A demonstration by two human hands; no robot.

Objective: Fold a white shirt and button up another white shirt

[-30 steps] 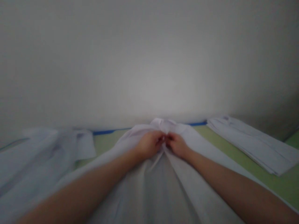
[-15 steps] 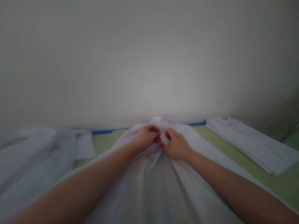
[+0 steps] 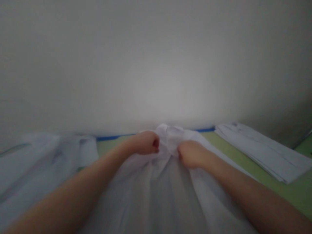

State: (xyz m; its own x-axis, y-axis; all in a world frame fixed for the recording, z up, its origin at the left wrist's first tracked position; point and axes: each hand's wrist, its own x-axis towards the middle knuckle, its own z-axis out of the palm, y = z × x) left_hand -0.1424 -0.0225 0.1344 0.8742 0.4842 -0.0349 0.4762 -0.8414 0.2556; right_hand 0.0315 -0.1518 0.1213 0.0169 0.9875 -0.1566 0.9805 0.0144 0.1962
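Observation:
A white garment (image 3: pixel 168 195) lies spread in front of me, its gathered, collar-like end (image 3: pixel 169 133) close to the wall. Soft folds run from that end toward me. My left hand (image 3: pixel 147 143) is closed on the cloth just left of the collar-like part, its fingers curled in. On the other side, my right hand (image 3: pixel 191 154) grips the cloth a little lower, with its knuckles turned inward. A stretch of white fabric shows between the two hands. The picture is blurred, so the fingertips and any small fastenings are hard to make out.
Folded white cloths lie in a flat stack (image 3: pixel 265 152) at the right. More loose white cloth (image 3: pixel 46 165) is heaped at the left. Underneath is a green surface (image 3: pixel 289 195) with a blue edge (image 3: pixel 110 138) along the pale wall (image 3: pixel 156 65) behind.
My hands have moved apart, the left one leftward and the right one rightward and slightly down. Their fingers have closed, and the cloth near the collar-like end has shifted between them.

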